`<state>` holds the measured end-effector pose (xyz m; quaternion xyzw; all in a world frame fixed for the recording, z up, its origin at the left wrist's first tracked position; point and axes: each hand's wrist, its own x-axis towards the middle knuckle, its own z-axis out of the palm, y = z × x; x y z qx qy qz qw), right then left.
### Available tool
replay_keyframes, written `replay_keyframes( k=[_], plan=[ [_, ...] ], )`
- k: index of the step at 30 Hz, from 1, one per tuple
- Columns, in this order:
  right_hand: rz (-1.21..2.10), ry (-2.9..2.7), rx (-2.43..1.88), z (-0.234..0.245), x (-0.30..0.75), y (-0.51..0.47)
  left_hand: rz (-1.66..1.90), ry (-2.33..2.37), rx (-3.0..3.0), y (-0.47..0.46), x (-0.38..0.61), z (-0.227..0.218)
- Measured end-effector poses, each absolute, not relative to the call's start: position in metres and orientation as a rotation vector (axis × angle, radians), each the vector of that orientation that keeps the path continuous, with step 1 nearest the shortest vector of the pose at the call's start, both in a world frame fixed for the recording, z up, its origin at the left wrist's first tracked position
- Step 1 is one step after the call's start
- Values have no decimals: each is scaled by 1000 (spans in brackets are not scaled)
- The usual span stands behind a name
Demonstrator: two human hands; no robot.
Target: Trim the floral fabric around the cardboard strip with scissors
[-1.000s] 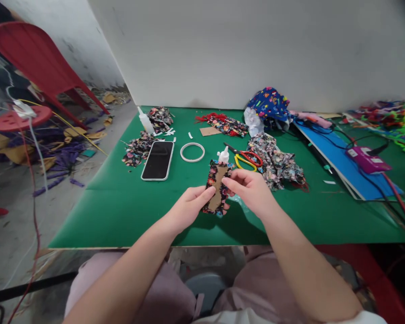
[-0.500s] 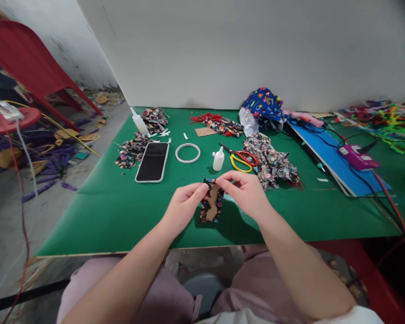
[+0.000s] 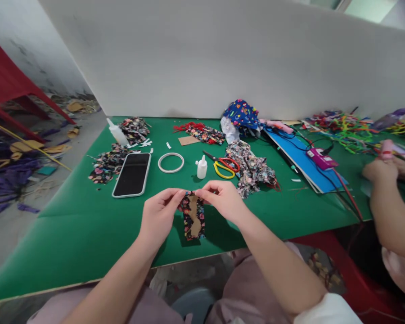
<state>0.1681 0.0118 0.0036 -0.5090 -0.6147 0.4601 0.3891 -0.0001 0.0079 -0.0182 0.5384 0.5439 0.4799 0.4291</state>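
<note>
Between both hands I hold a small rectangular piece of brown cardboard edged with black floral fabric [image 3: 186, 220]. My left hand [image 3: 160, 213] pinches its upper left corner, and my right hand [image 3: 221, 200] pinches the upper right one. The piece hangs upright just above the table's front part, its bare brown strip facing me. Beyond the hands stands a small white glue bottle [image 3: 201, 168]. Scissors with red and yellow handles [image 3: 224, 167] lie to its right, and a white ring [image 3: 171, 169] lies to its left.
A phone [image 3: 132, 175], floral scraps [image 3: 110, 162] and another white bottle [image 3: 117, 132] occupy the left. Crumpled floral fabric [image 3: 253, 166], a blue folder [image 3: 297, 157] and a magenta box with cables [image 3: 321, 158] are right. A co-worker's hand [image 3: 381, 168] holds a pink tool at far right.
The view has swung to the right, so the table's things appear shifted left, and a co-worker's arms now show. Both my hands keep their pinch on the fabric-edged cardboard.
</note>
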Motion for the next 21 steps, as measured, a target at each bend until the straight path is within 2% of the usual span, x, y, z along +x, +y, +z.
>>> replay_keyframes(
  k=[5, 8, 16, 21],
  plan=[
    [1140, -1579, -1331, 2, 167, 13, 1105, 1238, 1218, 9, -1, -17],
    [1146, -1610, -1334, 3, 165, 13, 1094, 1335, 1297, 11, -3, -17],
    [1603, -1719, -1277, 13, 168, 15, 1667, 1324, 821, 21, -5, -9],
    [1555, -1494, -1292, 7, 173, 19, 1688, 1260, 699, 21, -2, -9]
  ],
)
